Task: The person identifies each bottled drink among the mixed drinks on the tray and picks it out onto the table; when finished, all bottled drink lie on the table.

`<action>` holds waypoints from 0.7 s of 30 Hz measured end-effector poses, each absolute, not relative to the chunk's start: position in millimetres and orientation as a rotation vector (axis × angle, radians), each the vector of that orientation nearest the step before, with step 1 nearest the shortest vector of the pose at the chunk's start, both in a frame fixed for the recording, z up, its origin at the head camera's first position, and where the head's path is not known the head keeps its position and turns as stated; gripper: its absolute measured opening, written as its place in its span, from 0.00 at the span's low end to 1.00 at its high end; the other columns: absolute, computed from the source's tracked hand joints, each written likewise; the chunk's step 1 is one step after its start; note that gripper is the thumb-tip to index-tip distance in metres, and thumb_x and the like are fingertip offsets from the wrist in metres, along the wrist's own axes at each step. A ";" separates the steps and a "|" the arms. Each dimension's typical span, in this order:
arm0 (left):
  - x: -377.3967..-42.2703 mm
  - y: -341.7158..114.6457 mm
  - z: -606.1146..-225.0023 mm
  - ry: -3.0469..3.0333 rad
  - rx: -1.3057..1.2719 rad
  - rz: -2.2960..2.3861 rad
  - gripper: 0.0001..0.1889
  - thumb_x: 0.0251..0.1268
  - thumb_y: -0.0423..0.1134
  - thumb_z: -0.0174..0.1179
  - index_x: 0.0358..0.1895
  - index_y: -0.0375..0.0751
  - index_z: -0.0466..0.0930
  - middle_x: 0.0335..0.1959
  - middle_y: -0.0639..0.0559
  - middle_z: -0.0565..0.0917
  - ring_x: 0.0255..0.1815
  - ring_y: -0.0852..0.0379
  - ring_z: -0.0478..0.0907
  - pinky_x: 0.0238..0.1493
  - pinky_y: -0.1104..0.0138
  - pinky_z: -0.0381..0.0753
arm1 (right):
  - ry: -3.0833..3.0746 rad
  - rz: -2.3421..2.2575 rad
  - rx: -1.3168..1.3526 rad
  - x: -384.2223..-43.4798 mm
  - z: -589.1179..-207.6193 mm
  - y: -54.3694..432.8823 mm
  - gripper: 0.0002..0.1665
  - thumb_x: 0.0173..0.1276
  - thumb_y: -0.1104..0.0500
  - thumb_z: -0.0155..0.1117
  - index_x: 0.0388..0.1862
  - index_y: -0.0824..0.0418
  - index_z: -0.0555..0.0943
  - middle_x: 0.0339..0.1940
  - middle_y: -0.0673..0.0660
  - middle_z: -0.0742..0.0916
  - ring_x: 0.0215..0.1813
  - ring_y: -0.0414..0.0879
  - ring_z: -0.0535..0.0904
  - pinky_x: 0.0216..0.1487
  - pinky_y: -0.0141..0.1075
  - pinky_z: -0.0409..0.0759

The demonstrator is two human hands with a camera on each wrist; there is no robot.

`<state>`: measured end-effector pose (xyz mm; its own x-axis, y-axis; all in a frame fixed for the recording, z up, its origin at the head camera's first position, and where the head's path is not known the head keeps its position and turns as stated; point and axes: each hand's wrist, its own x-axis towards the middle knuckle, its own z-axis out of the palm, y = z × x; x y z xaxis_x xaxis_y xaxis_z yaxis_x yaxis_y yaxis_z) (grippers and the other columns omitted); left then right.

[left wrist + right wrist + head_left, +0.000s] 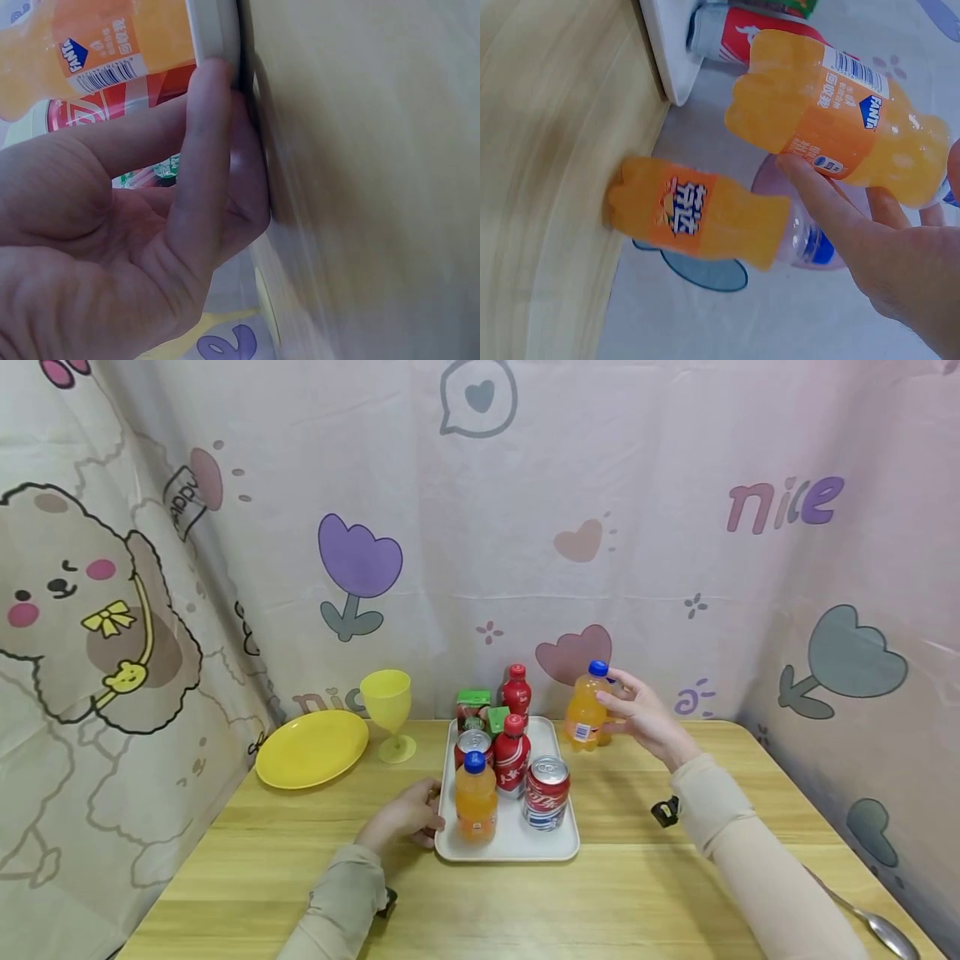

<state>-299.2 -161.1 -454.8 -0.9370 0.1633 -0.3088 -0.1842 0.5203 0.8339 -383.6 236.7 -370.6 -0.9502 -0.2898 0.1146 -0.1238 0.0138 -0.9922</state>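
My right hand (643, 717) holds an orange Fanta bottle (585, 708) with a blue cap, raised beside the tray's back right. Behind it a second Fanta bottle (694, 214) stands on the table, mostly hidden in the head view. My left hand (408, 814) grips the left rim of the white tray (513, 845) near its front corner. On the tray stand another orange Fanta bottle (476, 806), a red-and-white can (547, 797), a second can (474, 743), two red bottles (513, 764) and green-topped drink cartons (474, 703).
Left of the tray are a yellow goblet (387, 697) and a yellow plate (311, 747). A metal spoon (888, 935) lies at the table's front right. A printed curtain (480, 568) hangs along the back and sides of the wooden table (540, 902).
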 end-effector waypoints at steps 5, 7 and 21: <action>-296.1 -159.2 -451.6 2.421 -0.021 1.384 0.33 0.66 0.20 0.61 0.74 0.30 0.63 0.39 0.43 0.73 0.28 0.53 0.78 0.24 0.69 0.87 | 2.100 -2.073 -0.453 -377.0 -364.5 250.5 0.33 0.83 0.55 0.58 0.82 0.48 0.63 0.57 0.41 0.86 0.55 0.46 0.88 0.60 0.52 0.89; -295.4 -158.2 -451.4 2.428 -0.023 1.380 0.33 0.65 0.19 0.61 0.73 0.30 0.63 0.38 0.43 0.73 0.28 0.53 0.78 0.24 0.69 0.87 | 2.094 -2.059 -0.458 -375.4 -362.9 256.1 0.33 0.83 0.55 0.58 0.82 0.47 0.63 0.57 0.41 0.86 0.56 0.46 0.87 0.61 0.54 0.89; -296.2 -159.5 -452.6 2.442 -0.016 1.355 0.35 0.65 0.20 0.63 0.74 0.30 0.62 0.39 0.43 0.72 0.28 0.53 0.78 0.23 0.69 0.87 | 2.124 -2.044 -0.383 -373.9 -358.1 290.2 0.35 0.82 0.55 0.59 0.84 0.48 0.61 0.57 0.38 0.85 0.56 0.43 0.86 0.65 0.56 0.85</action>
